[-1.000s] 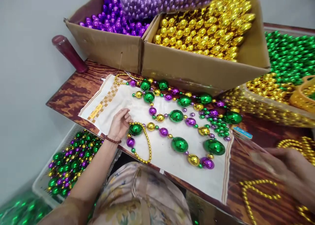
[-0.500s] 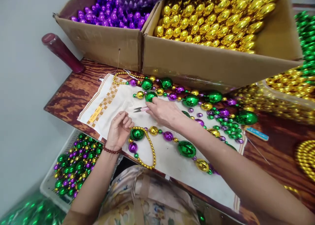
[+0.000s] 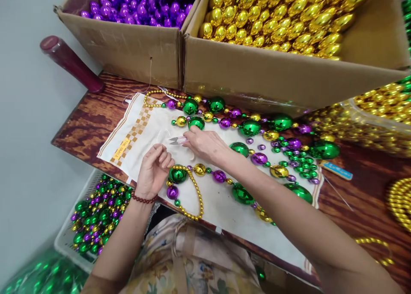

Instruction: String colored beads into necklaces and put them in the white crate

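1. Head view: the right hand (image 3: pixel 205 145) is clamped on small thread snips (image 3: pixel 177 140), blades pointing left over the white cloth (image 3: pixel 141 127)
2. The left hand (image 3: pixel 155 169) rests on the cloth near the blade tips, fingers curled together; whether they pinch anything I cannot tell
3. The bead strand (image 3: pixel 199 170) of green, gold and purple balls lies on the cloth, its looped end just beside the left hand

A bead-stringing workshop: cardboard boxes (image 3: pixel 244 77) heaped with metallic beads crowd the wooden worktable (image 3: pixel 353 191).
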A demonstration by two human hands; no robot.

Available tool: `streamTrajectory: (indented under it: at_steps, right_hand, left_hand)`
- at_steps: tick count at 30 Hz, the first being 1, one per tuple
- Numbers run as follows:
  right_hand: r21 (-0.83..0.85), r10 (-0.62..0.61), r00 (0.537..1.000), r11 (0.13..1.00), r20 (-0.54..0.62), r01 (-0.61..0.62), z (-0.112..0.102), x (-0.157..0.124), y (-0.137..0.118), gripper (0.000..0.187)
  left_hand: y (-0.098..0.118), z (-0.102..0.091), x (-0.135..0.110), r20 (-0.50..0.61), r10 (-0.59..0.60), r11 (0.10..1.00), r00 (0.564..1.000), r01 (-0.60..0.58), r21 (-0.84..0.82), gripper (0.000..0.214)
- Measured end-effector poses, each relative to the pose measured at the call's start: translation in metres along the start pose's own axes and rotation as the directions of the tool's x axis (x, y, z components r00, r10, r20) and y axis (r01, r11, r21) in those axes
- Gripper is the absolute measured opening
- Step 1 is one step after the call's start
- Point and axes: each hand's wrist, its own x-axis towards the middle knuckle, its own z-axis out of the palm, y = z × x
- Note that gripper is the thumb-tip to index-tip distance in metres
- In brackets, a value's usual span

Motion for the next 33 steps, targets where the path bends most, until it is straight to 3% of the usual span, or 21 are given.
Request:
streamTrajectory:
  at_steps: [6, 15, 20, 23, 26, 28, 30, 32, 33]
  right_hand:
    - [0.045, -0.025, 1.000, 0.999, 0.010, 0.025, 0.000, 0.008, -0.008, 0.030]
    - [0.123, 0.011, 1.000, 0.992, -0.012, -0.009, -0.005, -0.015, 0.002, 0.028]
    - [0.147, -0.020, 1.000, 0.989, -0.012, 0.021, 0.003, -0.001, -0.011, 0.027]
    - [0.179, -0.019, 0.999, 0.983, -0.042, 0.027, 0.005, 0.010, -0.016, 0.030]
    - [0.256, 0.039, 0.990, 0.967, -0.134, -0.003, 0.002, -0.003, -0.002, 0.031]
    - [0.353, 0.136, 0.953, 0.935, -0.271, -0.033, 0.003, -0.034, 0.021, 0.030]
    - [0.492, 0.319, 0.857, 0.866, -0.404, -0.091, 0.009, -0.086, 0.052, 0.033]
    - [0.662, 0.605, 0.702, 0.706, -0.376, -0.254, 0.021, -0.153, 0.082, 0.037]
    - [0.743, 0.750, 0.586, 0.574, -0.308, -0.344, 0.029, -0.187, 0.094, 0.039]
  left_hand:
    - [0.000, -0.001, -0.001, -0.007, 0.010, 1.000, 1.000, -0.010, 0.022, 0.020]
    - [0.002, -0.004, -0.001, 0.000, 0.006, 1.000, 1.000, -0.006, 0.003, 0.022]
    - [0.002, 0.000, -0.004, 0.006, 0.000, 1.000, 1.000, -0.001, 0.011, 0.021]
    - [0.002, 0.000, -0.005, 0.010, 0.007, 1.000, 1.000, -0.007, 0.027, 0.022]
    - [0.002, -0.002, -0.005, 0.010, 0.008, 0.999, 1.000, -0.008, 0.041, 0.023]
    - [0.002, -0.004, -0.004, 0.004, 0.010, 0.999, 1.000, -0.010, 0.043, 0.024]
    - [0.002, -0.005, -0.003, 0.002, 0.016, 0.999, 1.000, -0.016, 0.046, 0.026]
    - [0.001, -0.005, -0.003, 0.005, 0.019, 0.998, 1.000, -0.019, 0.056, 0.027]
    - [0.001, -0.004, -0.002, 0.008, 0.022, 0.998, 1.000, -0.023, 0.064, 0.026]
